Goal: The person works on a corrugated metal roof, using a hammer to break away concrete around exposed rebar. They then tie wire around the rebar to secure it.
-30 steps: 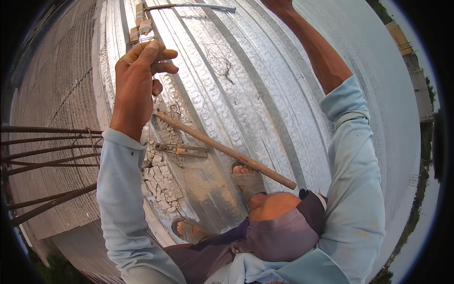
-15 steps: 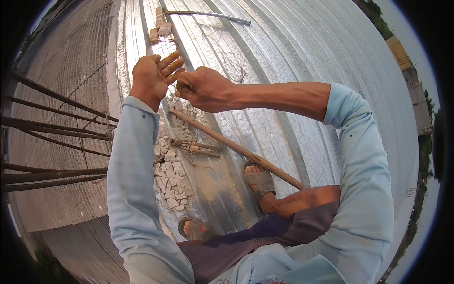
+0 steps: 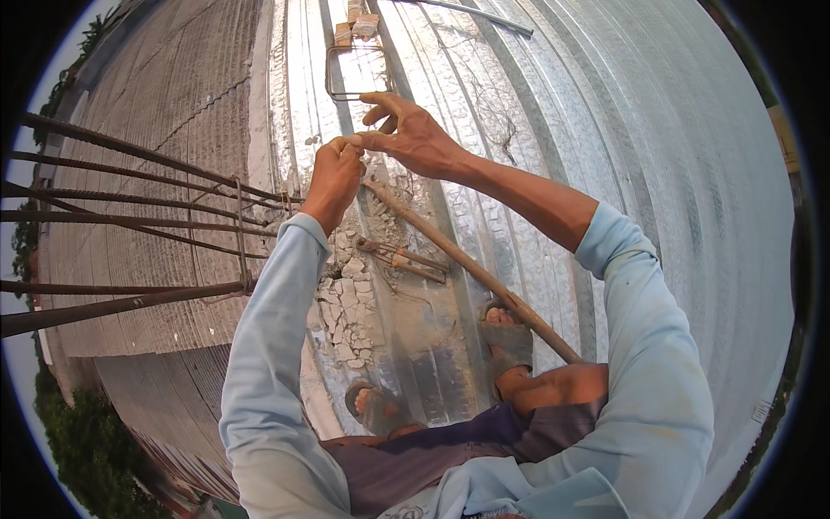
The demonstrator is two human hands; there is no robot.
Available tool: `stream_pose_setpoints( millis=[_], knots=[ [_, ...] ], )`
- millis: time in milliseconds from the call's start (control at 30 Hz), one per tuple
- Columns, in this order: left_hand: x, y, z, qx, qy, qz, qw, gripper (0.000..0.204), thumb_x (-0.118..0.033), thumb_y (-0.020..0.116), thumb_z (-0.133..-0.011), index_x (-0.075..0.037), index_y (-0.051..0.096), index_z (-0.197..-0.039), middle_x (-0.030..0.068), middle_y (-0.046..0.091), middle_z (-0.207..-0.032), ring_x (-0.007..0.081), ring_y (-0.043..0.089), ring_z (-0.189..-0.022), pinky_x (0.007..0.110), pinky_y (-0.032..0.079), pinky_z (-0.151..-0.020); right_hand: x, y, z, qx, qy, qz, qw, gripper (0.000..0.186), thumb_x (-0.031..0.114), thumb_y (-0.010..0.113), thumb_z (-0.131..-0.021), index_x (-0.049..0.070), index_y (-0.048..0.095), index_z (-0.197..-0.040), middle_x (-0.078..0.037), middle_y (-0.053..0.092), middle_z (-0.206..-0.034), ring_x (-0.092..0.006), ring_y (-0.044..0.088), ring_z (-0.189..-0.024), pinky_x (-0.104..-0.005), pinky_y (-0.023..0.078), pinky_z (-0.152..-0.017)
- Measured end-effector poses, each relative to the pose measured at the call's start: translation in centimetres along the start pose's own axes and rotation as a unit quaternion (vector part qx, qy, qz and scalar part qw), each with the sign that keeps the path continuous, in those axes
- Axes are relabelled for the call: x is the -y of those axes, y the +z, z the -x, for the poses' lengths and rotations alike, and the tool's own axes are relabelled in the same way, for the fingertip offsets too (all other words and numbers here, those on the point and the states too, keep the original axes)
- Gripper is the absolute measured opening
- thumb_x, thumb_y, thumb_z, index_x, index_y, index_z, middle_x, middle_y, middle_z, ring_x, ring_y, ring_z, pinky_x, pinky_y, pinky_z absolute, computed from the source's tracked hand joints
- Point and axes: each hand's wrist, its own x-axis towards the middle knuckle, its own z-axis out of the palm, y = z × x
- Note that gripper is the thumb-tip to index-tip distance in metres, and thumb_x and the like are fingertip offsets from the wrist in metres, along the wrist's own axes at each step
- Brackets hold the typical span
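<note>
My left hand (image 3: 335, 180) is closed, its fingertips pinched together over the ridged metal roofing (image 3: 553, 156). Whatever lies in that pinch is too small or hidden to make out. Close against it, my right hand (image 3: 417, 143) has its thumb near the left fingertips, with the index finger stretched out and the fingers apart. Just beyond the hands lies a rectangular bent rod frame (image 3: 328, 73). Below them rest long-handled pincers (image 3: 406, 259) and a long brown pole (image 3: 471, 275) slanting toward my right knee.
Several rusty reinforcing bars (image 3: 130, 302) jut in from the left. Broken mortar (image 3: 347, 307) lies by my feet. Tan blocks (image 3: 365, 26), a grey rod (image 3: 484, 16) and tangled thin wire (image 3: 501, 121) lie farther out. A grey corrugated surface (image 3: 164, 173) extends leftward.
My left hand has gone from spread fingers to a pinch. My right hand has opened from a closed grip. The view has shifted, so the surroundings sit farther right.
</note>
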Motion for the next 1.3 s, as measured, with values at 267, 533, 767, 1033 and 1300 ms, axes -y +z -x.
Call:
stream_pose_setpoints(
  millis=[267, 533, 767, 1033, 1300],
  knots=[
    [0.8, 3.0, -1.3, -0.005, -0.035, 0.038, 0.999, 0.023, -0.020, 0.052, -0.102, 0.001, 0.061, -0.097, -0.0017, 0.050, -0.071, 0.0081, 0.042, -0.062, 0.027, 0.035, -0.056, -2.5, -5.4, 0.2, -0.033, -0.085, 0.120, 0.989, 0.041, 0.043, 0.067, -0.098, 0.004, 0.077, -0.108, -0.008, 0.070, -0.088, -0.0118, 0.064, -0.077, -0.0285, 0.051, -0.058],
    [-1.3, 6.8, 0.1, -0.024, 0.047, 0.090, 0.995, 0.023, -0.022, 0.050, -0.106, -0.002, 0.060, -0.098, 0.0008, 0.056, -0.068, 0.0069, 0.045, -0.053, 0.025, 0.036, -0.047, -1.0, -6.5, 1.7, 0.014, -0.003, 0.033, 0.999, 0.029, 0.027, 0.069, -0.098, 0.003, 0.075, -0.114, -0.006, 0.072, -0.080, -0.0116, 0.069, -0.073, -0.0275, 0.058, -0.065],
    [-3.1, 3.6, 0.5, -0.050, 0.104, 0.160, 0.980, 0.021, -0.021, 0.057, -0.105, -0.002, 0.063, -0.100, -0.0024, 0.054, -0.071, 0.0027, 0.041, -0.051, 0.021, 0.031, -0.041, 0.6, -6.1, 1.3, 0.131, -0.052, -0.311, 0.940, 0.051, 0.034, 0.050, -0.101, -0.010, 0.065, -0.122, -0.027, 0.069, -0.110, -0.0323, 0.070, -0.105, -0.0428, 0.060, -0.093],
    [-1.5, 4.1, 0.5, -0.094, 0.151, 0.071, 0.982, 0.029, -0.012, 0.054, -0.098, -0.008, 0.057, -0.070, -0.0033, 0.045, -0.056, 0.0057, 0.037, -0.048, 0.026, 0.028, -0.043, 1.3, -4.5, 1.7, 0.046, 0.025, -0.149, 0.988, 0.046, 0.028, 0.060, -0.096, -0.010, 0.066, -0.121, -0.020, 0.072, -0.094, -0.0265, 0.072, -0.086, -0.0385, 0.060, -0.077],
    [-0.3, 3.8, 0.1, -0.035, 0.236, 0.115, 0.964, 0.023, -0.011, 0.059, -0.097, -0.008, 0.060, -0.074, -0.0052, 0.048, -0.060, 0.0047, 0.041, -0.050, 0.026, 0.030, -0.044, 2.4, -4.2, 2.1, 0.023, 0.014, -0.071, 0.997, 0.048, 0.030, 0.063, -0.096, -0.010, 0.065, -0.122, -0.019, 0.072, -0.093, -0.0243, 0.071, -0.083, -0.0356, 0.059, -0.073]
  ],
)
